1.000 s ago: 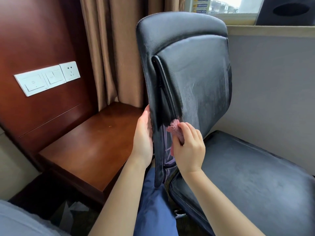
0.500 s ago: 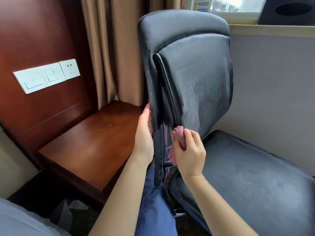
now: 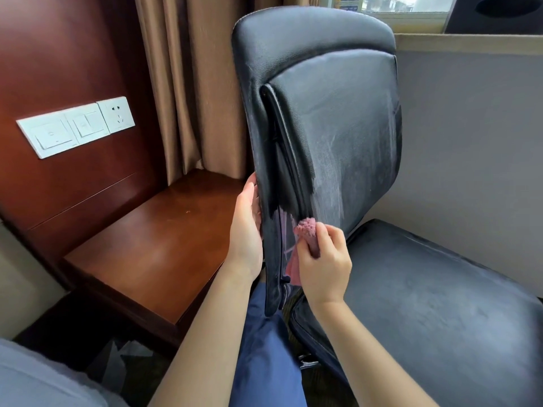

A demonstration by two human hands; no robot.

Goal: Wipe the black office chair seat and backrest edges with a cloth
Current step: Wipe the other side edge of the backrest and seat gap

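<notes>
The black office chair stands side-on, its dusty backrest (image 3: pixel 338 127) upright and its seat (image 3: pixel 440 295) stretching to the right. My right hand (image 3: pixel 324 265) grips a bunched pink cloth (image 3: pixel 307 232) against the lower left edge of the backrest padding. A darker, clean streak runs along that edge above the cloth. My left hand (image 3: pixel 246 230) lies flat against the outer back of the backrest, fingers straight, bracing it.
A brown wooden side table (image 3: pixel 152 245) sits left of the chair under a wood wall panel with white switches (image 3: pixel 76 127). Brown curtains (image 3: pixel 191 83) hang behind. A grey wall (image 3: pixel 470 127) runs behind the seat. My blue trouser leg (image 3: pixel 264 348) is below the backrest.
My right hand has slid the cloth a little down the backrest's lower edge. The left hand has stayed in place on the back.
</notes>
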